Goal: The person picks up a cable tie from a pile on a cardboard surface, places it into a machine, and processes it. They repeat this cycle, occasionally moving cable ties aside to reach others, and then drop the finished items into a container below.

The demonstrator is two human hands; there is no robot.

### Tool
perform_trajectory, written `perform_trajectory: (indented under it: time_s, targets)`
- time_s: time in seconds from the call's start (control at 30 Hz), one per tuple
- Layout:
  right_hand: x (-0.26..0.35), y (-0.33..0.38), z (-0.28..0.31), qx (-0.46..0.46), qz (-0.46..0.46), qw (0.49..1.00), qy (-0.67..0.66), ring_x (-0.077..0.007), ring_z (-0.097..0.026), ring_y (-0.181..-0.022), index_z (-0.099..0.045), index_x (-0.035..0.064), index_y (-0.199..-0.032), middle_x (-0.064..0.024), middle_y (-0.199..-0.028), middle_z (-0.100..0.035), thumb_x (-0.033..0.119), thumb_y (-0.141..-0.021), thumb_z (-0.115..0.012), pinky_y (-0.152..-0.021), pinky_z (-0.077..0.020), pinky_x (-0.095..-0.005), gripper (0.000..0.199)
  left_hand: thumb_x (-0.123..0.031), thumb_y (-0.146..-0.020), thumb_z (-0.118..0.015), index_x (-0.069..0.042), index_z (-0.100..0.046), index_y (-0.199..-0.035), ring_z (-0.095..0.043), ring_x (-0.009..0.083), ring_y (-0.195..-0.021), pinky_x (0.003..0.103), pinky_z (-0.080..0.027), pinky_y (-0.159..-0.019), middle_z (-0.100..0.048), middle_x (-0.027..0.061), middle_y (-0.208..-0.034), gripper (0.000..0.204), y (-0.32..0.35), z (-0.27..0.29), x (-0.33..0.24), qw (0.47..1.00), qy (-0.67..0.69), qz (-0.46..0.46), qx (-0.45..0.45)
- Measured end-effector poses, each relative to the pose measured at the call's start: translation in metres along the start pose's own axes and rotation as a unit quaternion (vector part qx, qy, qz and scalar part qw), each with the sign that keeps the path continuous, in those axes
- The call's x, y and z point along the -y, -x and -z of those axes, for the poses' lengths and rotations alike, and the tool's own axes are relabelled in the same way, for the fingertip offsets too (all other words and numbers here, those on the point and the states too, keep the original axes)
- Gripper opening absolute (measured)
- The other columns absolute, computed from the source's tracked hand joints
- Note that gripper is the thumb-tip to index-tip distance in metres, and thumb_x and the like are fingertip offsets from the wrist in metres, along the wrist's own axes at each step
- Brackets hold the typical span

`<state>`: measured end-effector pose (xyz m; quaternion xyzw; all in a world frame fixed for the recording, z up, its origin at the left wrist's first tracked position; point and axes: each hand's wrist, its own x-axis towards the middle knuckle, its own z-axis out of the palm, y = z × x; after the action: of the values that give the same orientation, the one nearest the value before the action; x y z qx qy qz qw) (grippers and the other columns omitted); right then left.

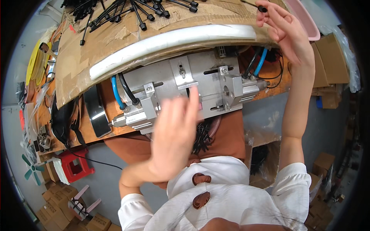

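My left hand (173, 133) is smeared by motion over the middle of a metal clamping fixture (135, 82). Its index finger reaches up near the small centre bracket (181, 71); whether anything is held there is hidden. Raised at the upper right, my right hand (289, 32) pinches the black knobbed end of a thin black rod (261, 8), which runs out of the picture. More such black rods (142, 15) lie in a loose pile on the cardboard (73, 61) above the fixture. A white padded strip (173, 42) runs along the cardboard's near edge.
Blue hoses (117, 92) and black hoses join the air cylinders at both sides of the fixture. A pink tray (306, 23) stands beyond my right hand. Small black parts (202, 138) rest at my lap. An open box (264, 161), a phone-like black slab (96, 111) and a red stool (75, 165) are around.
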<state>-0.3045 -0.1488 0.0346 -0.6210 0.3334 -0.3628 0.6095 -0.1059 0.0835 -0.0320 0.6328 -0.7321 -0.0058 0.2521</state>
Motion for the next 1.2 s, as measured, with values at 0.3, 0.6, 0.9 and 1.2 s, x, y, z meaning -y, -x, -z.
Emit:
perform_trajectory:
  time_s: [0.3, 0.6, 0.9, 1.2]
  targets:
    - [-0.066, 0.091, -0.1, -0.015, 0.299, 0.922, 0.245, -0.0204, -0.06, -0.064, -0.063, -0.0013, -0.105, -0.0123, -0.083, -0.065, -0.006, -0.073, -0.069, -0.054, -0.048, -0.0286, 0.032, -0.012, -0.079, -0.071, 0.005, -0.063, -0.09, -0.063, 0.0305, -0.079, 0.036, -0.05, -0.072, -0.065, 0.0211, -0.088, 0.022, -0.177, 0.044, 0.087, 0.988, -0.126, 0.058, -0.069]
    - [-0.126, 0.16, -0.136, 0.057, 0.254, 0.862, 0.434, -0.0118, -0.049, -0.052, -0.052, -0.0054, -0.129, -0.004, -0.072, -0.06, 0.0, -0.07, -0.069, -0.047, -0.0427, -0.0276, 0.062, -0.009, -0.085, -0.066, -0.001, -0.062, -0.091, -0.051, 0.0074, -0.069, 0.021, -0.042, -0.062, -0.061, 0.0038, -0.076, 0.01, -0.136, 0.101, 0.078, 0.976, 0.186, 0.087, -0.079]
    - [-0.114, 0.151, -0.133, 0.056, 0.196, 0.864, 0.461, -0.0168, -0.059, -0.06, -0.057, -0.0022, -0.125, -0.0065, -0.075, -0.064, -0.002, -0.069, -0.072, -0.051, -0.0479, -0.0296, 0.059, 0.004, -0.084, -0.06, -0.002, -0.055, -0.128, -0.05, 0.0084, -0.088, 0.021, -0.042, -0.084, -0.054, -0.0003, -0.094, 0.044, -0.04, 0.07, 0.047, 0.955, 0.233, 0.119, -0.143]
    - [-0.026, -0.048, -0.073, -0.118, 0.412, 0.623, 0.655, -0.0255, -0.062, -0.067, -0.061, 0.0025, -0.103, -0.0126, -0.086, -0.065, 0.012, -0.083, -0.067, -0.056, -0.046, -0.0326, 0.023, 0.004, -0.075, -0.062, 0.012, -0.045, -0.132, -0.051, 0.0252, -0.083, 0.034, -0.046, -0.074, -0.053, 0.0128, -0.094, 0.06, 0.054, -0.033, -0.018, 0.998, 0.013, 0.059, -0.025]
